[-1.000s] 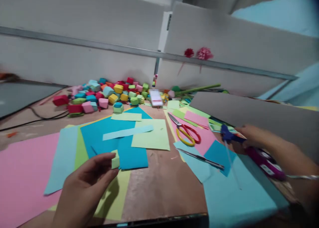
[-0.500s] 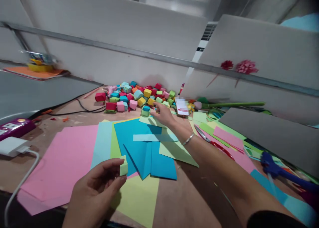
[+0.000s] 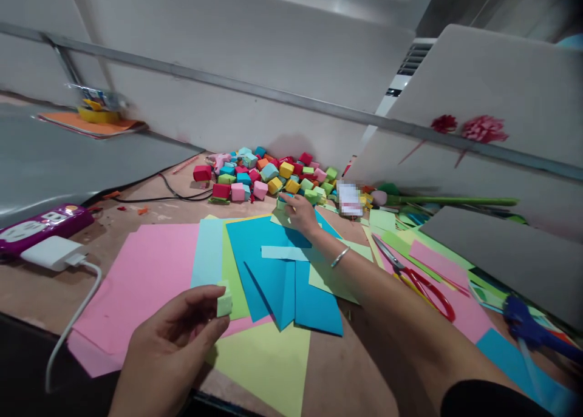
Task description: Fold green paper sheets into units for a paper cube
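Observation:
My left hand (image 3: 170,344) pinches a small pale green folded paper cube (image 3: 224,303) between thumb and fingers, above the near paper sheets. Farther off, my right hand (image 3: 300,213) reaches over the blue paper toward the pile of colored paper cubes (image 3: 273,174). Its fingers close on a small round green-and-blue thing (image 3: 281,203) in front of the pile, mostly hidden, its kind unclear. Beneath the right arm are a folded blue paper sheet (image 3: 250,241), a pale paper strip (image 3: 277,253) and a pale green sheet (image 3: 328,277).
Pink sheets (image 3: 150,277) lie at left beside a purple power strip (image 3: 54,223) with a white charger (image 3: 52,253). Red-handled scissors (image 3: 428,289), a blue glue gun (image 3: 528,326) and paper scraps lie right. A phone (image 3: 350,200) stands near the cubes. White panels close the back.
My right hand has closed in on the small green-and-blue thing before the cube pile. My left hand still holds the pale green cube. The view has shifted left.

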`<state>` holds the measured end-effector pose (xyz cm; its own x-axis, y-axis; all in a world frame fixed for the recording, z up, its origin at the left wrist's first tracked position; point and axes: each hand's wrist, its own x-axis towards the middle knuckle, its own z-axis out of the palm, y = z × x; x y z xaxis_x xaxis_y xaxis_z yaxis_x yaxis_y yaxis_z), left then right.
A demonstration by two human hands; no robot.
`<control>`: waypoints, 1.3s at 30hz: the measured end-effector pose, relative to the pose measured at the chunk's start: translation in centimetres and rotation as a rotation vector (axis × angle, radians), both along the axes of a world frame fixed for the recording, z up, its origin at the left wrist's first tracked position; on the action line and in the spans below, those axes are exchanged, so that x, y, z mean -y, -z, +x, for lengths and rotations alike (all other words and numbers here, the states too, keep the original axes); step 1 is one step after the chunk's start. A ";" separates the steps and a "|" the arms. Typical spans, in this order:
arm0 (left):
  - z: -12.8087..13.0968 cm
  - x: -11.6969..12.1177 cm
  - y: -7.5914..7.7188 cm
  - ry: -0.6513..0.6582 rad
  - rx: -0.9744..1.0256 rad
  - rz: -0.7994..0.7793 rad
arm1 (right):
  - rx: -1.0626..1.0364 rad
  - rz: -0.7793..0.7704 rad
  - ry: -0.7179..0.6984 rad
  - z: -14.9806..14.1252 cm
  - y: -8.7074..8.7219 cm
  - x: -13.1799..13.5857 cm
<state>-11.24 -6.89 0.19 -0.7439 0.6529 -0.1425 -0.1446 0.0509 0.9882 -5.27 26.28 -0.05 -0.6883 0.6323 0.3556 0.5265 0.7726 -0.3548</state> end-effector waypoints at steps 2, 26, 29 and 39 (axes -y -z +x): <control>0.0 -0.2 0.0 0.040 -0.046 -0.005 | -0.044 0.004 -0.050 1.7 -1.6 1.7; 10.5 -5.2 -0.9 0.349 -0.596 0.125 | -0.425 -0.016 0.152 22.4 -1.7 23.9; 11.0 -4.7 -1.2 0.349 -0.694 0.192 | -0.501 0.077 0.136 22.6 -1.1 23.8; 12.1 -5.0 -1.9 0.298 -0.914 0.344 | -0.609 0.184 0.173 21.8 -0.1 24.7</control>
<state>0.89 -1.90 2.08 -0.2742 0.7277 0.6286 0.6444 -0.3461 0.6818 16.54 1.60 0.01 -0.2232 0.6074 0.7624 0.3955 0.7713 -0.4987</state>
